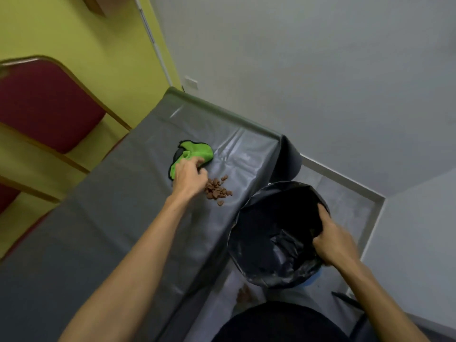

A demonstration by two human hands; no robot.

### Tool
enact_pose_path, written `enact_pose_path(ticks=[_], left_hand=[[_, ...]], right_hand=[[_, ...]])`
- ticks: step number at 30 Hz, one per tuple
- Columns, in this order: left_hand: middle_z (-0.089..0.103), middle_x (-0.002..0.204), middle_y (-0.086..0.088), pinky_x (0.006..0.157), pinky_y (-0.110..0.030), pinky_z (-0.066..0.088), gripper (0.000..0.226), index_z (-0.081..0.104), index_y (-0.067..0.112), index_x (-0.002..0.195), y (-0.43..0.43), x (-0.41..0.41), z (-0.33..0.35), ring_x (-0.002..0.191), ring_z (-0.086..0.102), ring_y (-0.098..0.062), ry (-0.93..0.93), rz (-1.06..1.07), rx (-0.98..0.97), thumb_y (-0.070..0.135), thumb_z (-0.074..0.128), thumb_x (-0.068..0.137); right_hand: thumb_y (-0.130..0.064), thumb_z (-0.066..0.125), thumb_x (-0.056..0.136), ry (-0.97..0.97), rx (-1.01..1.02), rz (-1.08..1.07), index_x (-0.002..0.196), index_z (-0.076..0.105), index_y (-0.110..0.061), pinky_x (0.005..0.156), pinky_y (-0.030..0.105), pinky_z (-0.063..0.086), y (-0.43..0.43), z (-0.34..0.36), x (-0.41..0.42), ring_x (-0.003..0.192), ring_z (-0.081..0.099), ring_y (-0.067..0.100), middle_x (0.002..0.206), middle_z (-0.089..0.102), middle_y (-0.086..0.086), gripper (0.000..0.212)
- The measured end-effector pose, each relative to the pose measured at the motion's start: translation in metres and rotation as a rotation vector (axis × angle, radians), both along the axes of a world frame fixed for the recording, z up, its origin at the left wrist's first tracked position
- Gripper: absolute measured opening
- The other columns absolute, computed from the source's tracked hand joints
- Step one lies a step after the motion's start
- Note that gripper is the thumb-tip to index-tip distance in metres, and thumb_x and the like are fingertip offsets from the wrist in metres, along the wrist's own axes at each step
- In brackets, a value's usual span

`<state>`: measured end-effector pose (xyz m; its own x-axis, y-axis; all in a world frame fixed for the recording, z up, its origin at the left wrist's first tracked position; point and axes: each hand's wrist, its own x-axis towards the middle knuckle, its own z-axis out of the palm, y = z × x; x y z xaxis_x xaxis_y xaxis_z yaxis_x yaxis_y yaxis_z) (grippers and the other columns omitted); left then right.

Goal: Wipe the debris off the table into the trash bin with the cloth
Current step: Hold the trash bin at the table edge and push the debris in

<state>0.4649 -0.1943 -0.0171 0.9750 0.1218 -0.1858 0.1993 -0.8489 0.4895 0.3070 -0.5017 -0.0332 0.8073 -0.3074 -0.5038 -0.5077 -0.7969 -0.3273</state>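
A crumpled green cloth (195,154) lies on the grey-covered table (123,193). My left hand (190,177) reaches over it, its fingers curled onto the cloth's near edge. Just right of that hand sits a small pile of brown debris (217,190), close to the table's right edge. Below that edge stands a trash bin lined with a black bag (269,233). My right hand (332,239) grips the bin's right rim, fingers hooked inside over the bag.
A red-cushioned chair with a wooden frame (44,104) stands left of the table against a yellow wall. Grey sheeting covers the floor (345,193) around the bin. A few brown bits lie on the floor (244,293) near my dark clothing.
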Motion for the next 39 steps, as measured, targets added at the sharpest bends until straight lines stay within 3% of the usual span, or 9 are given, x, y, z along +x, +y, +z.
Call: enact_pose_path(ticks=[3,6,10,14,27,30,32,35,39], left_hand=[[0.038,0.143,-0.014,0.112,-0.049,0.029,0.046,0.05,0.029,0.138,0.012,0.03,-0.011,0.132,0.032,-0.037,0.093,-0.004,0.133,0.026,0.053,0.092],[0.023,0.154,-0.012,0.114,-0.053,0.024,0.057,0.033,0.037,0.149,0.018,0.047,-0.022,0.138,0.023,-0.039,0.235,-0.069,0.221,0.04,0.051,0.096],[0.03,0.142,-0.017,0.108,-0.052,0.035,0.051,0.039,0.03,0.148,0.018,0.054,-0.028,0.125,0.035,-0.043,0.204,-0.101,0.319,0.027,0.046,0.097],[0.031,0.138,-0.021,0.109,-0.047,0.037,0.054,0.04,0.025,0.148,0.017,0.044,-0.028,0.119,0.045,-0.048,0.228,-0.085,0.256,0.017,0.043,0.094],[0.02,0.144,-0.018,0.111,-0.047,0.035,0.064,0.035,0.028,0.15,-0.036,-0.018,-0.026,0.119,0.047,-0.05,0.272,-0.135,0.12,0.006,0.039,0.091],[0.023,0.143,-0.016,0.111,-0.044,0.037,0.06,0.042,0.031,0.146,-0.057,-0.036,-0.031,0.119,0.048,-0.046,0.286,-0.179,0.024,0.008,0.043,0.09],[0.03,0.14,-0.017,0.112,-0.034,0.035,0.058,0.05,0.03,0.141,-0.08,-0.055,-0.039,0.121,0.049,-0.041,0.292,-0.23,-0.086,0.007,0.051,0.087],[0.045,0.126,-0.018,0.112,-0.023,0.028,0.063,0.056,0.03,0.137,-0.113,-0.093,-0.043,0.121,0.049,-0.033,0.342,-0.343,-0.207,0.0,0.044,0.083],[0.064,0.114,-0.017,0.1,-0.029,0.046,0.059,0.065,0.034,0.122,-0.102,-0.092,-0.035,0.107,0.061,-0.031,0.25,-0.238,-0.3,0.008,0.042,0.074]], right_hand=[[-0.008,0.049,0.08,-0.005,0.005,-0.008,0.151,0.006,-0.042,0.061,0.037,0.054,-0.002,-0.002,0.001,0.064,0.057,0.026,0.085,0.058,0.006,0.089],[-0.01,0.051,0.081,-0.018,0.011,-0.004,0.151,0.007,-0.042,0.063,0.035,0.049,-0.002,-0.003,0.001,0.067,0.052,0.027,0.085,0.053,0.004,0.088],[-0.009,0.05,0.082,-0.013,0.031,-0.017,0.151,0.006,-0.043,0.061,0.032,0.044,-0.002,-0.003,0.002,0.065,0.052,0.026,0.082,0.054,0.003,0.088],[-0.01,0.051,0.084,-0.001,0.037,-0.006,0.151,0.007,-0.042,0.061,0.033,0.046,-0.007,-0.001,0.003,0.066,0.052,0.026,0.082,0.054,0.003,0.086],[-0.005,0.048,0.08,0.031,0.018,0.039,0.152,0.01,-0.035,0.057,0.036,0.054,0.001,0.007,0.015,0.061,0.059,0.024,0.076,0.057,0.004,0.087],[-0.005,0.048,0.08,0.037,0.025,0.035,0.151,0.009,-0.035,0.059,0.039,0.057,0.003,0.009,0.013,0.059,0.061,0.024,0.074,0.058,0.004,0.086],[-0.006,0.047,0.08,0.036,0.031,0.03,0.151,0.008,-0.035,0.061,0.041,0.058,0.005,0.01,0.012,0.059,0.062,0.025,0.076,0.059,0.005,0.086],[-0.008,0.047,0.078,0.038,0.044,0.021,0.151,0.009,-0.036,0.064,0.044,0.059,0.004,0.011,0.009,0.064,0.064,0.029,0.083,0.062,0.01,0.086],[-0.009,0.047,0.079,0.036,0.054,0.002,0.151,0.009,-0.037,0.066,0.044,0.059,0.001,0.012,0.001,0.066,0.064,0.029,0.086,0.062,0.009,0.086]])
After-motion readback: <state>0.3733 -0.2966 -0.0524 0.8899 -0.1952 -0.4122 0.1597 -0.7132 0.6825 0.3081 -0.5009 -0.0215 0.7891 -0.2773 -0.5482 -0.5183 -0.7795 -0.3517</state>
